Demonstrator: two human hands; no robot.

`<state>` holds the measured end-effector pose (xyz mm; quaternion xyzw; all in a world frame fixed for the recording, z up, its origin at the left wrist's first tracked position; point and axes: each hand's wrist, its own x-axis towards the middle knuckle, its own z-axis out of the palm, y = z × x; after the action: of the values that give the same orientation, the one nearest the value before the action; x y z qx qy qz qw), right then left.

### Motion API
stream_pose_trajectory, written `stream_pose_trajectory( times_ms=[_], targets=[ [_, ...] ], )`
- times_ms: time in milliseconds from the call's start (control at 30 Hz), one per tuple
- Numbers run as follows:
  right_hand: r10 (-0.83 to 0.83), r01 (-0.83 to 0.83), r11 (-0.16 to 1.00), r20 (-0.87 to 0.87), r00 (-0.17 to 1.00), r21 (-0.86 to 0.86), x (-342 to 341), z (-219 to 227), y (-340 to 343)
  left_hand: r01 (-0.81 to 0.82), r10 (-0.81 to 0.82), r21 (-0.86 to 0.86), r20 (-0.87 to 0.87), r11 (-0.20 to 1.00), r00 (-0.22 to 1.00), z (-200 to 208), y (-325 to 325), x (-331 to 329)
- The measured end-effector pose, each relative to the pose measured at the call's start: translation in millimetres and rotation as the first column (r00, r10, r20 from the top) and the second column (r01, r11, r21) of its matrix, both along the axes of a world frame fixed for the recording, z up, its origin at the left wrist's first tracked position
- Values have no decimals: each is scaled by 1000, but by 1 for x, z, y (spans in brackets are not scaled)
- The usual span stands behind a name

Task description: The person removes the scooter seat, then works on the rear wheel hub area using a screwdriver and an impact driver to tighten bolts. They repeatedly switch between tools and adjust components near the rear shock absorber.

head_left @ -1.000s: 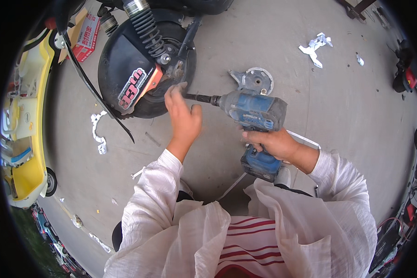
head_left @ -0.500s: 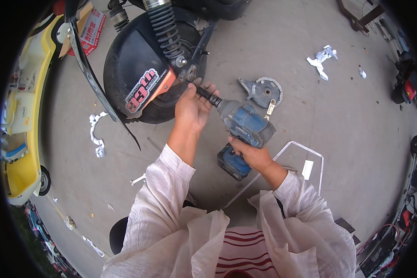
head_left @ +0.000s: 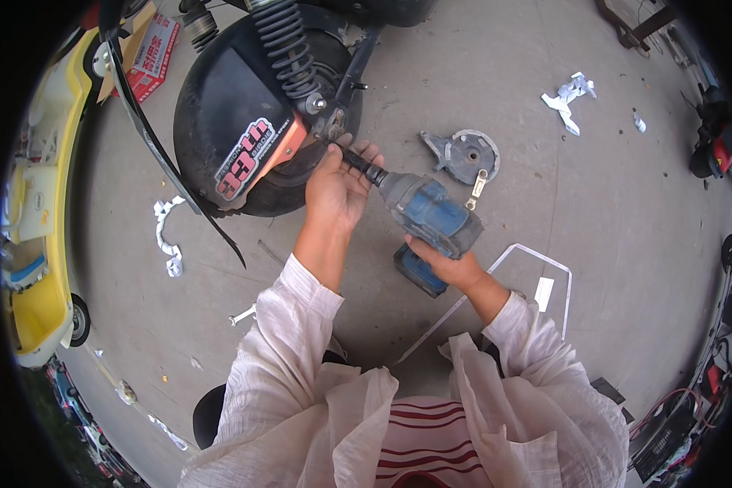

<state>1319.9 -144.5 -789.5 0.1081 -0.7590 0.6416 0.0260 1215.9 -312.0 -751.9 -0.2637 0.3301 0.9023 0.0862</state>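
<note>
My right hand (head_left: 457,268) is wrapped around the handle of a blue and grey cordless impact wrench (head_left: 433,210). From its nose a dark socket (head_left: 359,164) points up and left toward the hub of a scooter's rear wheel (head_left: 278,195). My left hand (head_left: 333,191), palm up, has its thumb and fingers closed about the front of that socket. Just beyond the fingertips is the metal axle bracket (head_left: 330,126), below a coil-spring shock absorber (head_left: 288,53). The fingers partly hide the socket's tip, so I cannot tell whether it sits on a nut.
Right of the wheel, a round metal brake plate (head_left: 468,154) with a small lever arm (head_left: 477,190) lies on the concrete. Crumpled white paper (head_left: 572,104), a spanner (head_left: 242,315) and a white strip (head_left: 537,254) are on the floor. A yellow vehicle (head_left: 49,321) stands left, near a red box (head_left: 153,58).
The impact wrench has rolled slightly in my right hand, its battery end shifting up and right. My left hand stays at the socket. The view has shifted a little.
</note>
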Motion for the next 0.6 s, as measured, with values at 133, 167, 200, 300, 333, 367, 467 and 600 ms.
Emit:
stream_pose_trajectory(
  times_ms=[133, 167, 200, 300, 333, 367, 467, 600],
  targets=[
    [57, -55, 998, 141, 988, -18, -6, 2, 11, -59, 59, -10, 20, 998, 998, -7, -9, -8],
    [60, -60, 998, 133, 989, -6, -8, 2, 13, -131, 132, -51, 15, 990, 991, -8, -9, -12],
    [64, -65, 998, 125, 990, 5, -9, 3, 15, -202, 204, -92, 7, 975, 979, -8, -10, -16],
    [73, -76, 997, 128, 989, 19, -9, 6, 16, -295, 294, -83, -21, 952, 956, -23, -15, -29],
    [73, -75, 997, 121, 990, 16, -10, 7, 16, -304, 304, -71, 0, 950, 953, -27, -19, -31],
    [69, -71, 997, 115, 991, 17, -10, 9, 17, -309, 311, -54, 24, 949, 950, -27, -18, -33],
    [60, -59, 998, 113, 992, -11, -6, 6, 22, -319, 324, -61, 87, 946, 942, -27, -15, -36],
    [30, -28, 999, 119, 993, -17, 2, 10, 28, -314, 323, -93, 114, 945, 939, -30, -19, -32]
  ],
)
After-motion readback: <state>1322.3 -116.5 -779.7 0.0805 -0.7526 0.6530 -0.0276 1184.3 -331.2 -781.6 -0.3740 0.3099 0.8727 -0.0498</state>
